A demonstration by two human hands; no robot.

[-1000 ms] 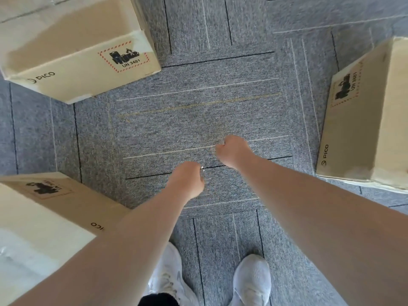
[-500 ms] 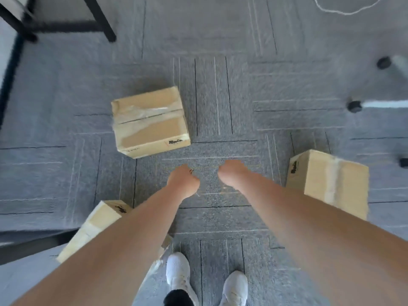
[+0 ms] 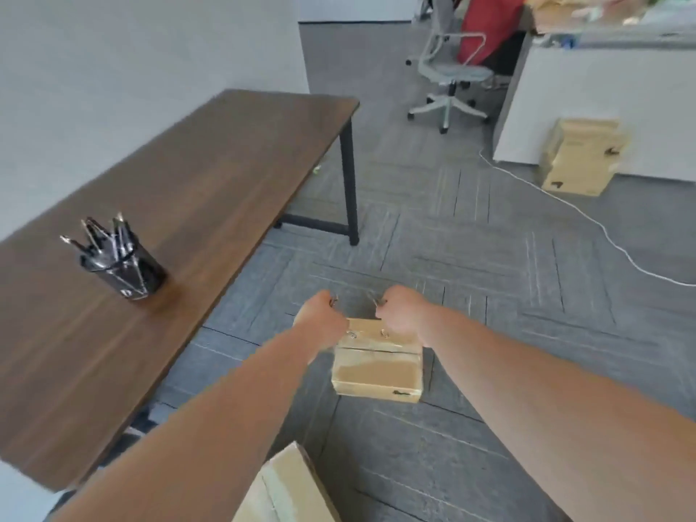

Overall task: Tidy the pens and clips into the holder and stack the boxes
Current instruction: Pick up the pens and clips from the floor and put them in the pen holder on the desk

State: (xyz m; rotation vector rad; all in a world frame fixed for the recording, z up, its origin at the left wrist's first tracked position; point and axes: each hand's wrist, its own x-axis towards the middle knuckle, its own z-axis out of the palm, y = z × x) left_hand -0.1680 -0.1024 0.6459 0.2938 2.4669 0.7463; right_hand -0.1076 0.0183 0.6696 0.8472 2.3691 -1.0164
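Grey carpet tiles were all that was faced a moment ago, with three cardboard boxes around the feet; now the view has been raised and the brown desk [image 3: 211,190] and the room beyond have come into sight. From this it is judged that the gathering from the floor is finished and that a turn toward the desk is being made.

Both fists are closed. In the left hand [image 3: 320,321] and in the right hand [image 3: 400,314] small metal loops are seen sticking out above and below each grip, so binder clips appear to be pinched in both, though blur prevents certainty.

On the desk a black holder [image 3: 126,271] stands upright, well apart from the hands, and it is already filled with pens [image 3: 109,235] whose tips fan out above the rim. No clips can be made out inside it.

A box [image 3: 376,365] lies on the carpet beneath the hands, a second box [image 3: 278,487] is cut off at the lower edge, and a third box [image 3: 580,160] stands far off against a white cabinet. None has been stacked yet.
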